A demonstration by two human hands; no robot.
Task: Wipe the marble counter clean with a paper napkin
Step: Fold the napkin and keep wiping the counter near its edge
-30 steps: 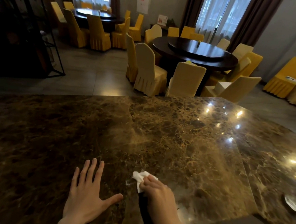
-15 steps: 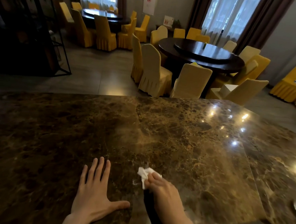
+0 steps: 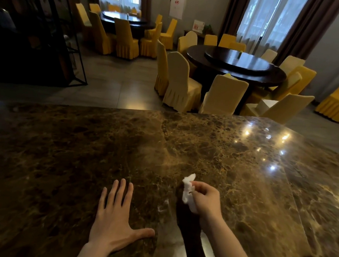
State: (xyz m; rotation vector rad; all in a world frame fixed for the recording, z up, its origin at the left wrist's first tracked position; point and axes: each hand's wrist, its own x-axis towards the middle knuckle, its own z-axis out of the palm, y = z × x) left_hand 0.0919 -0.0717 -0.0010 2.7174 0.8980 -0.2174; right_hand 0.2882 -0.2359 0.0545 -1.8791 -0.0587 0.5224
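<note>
Marble counter (image 3: 222, 151) first, since it fills most of what you see: dark brown polished stone, mottled all over with gold and tan veining, glossy enough that small ceiling lights show up as bright dots toward the right side. A thin seam runs front to back where two slabs meet, and another slants across on the right. There are a few pale smears on the surface just left of the wiping hand.

Paper napkin (image 3: 187, 189) is white, scrunched into a lumpy wad with a pointy bit sticking up. The right hand (image 3: 206, 198) is curled closed around it, napkin pinched at the fingertips, poking out the left side of the fist. Whether it's actually touching the stone I can't tell; the hand throws a dark shadow on the counter right under it.

Left hand (image 3: 115, 218) is flat on the marble, palm down, fingers spread, thumb out to the side, holding nothing. It sits just beside the right hand, not touching.

Behind the counter: grey floor tiles, a big round dark wood table (image 3: 236, 67) with a raised turntable in the middle, ringed with chairs (image 3: 179, 81) in pleated fabric covers, some cream, some yellow. Sheer curtains (image 3: 270, 25) at the windows.
</note>
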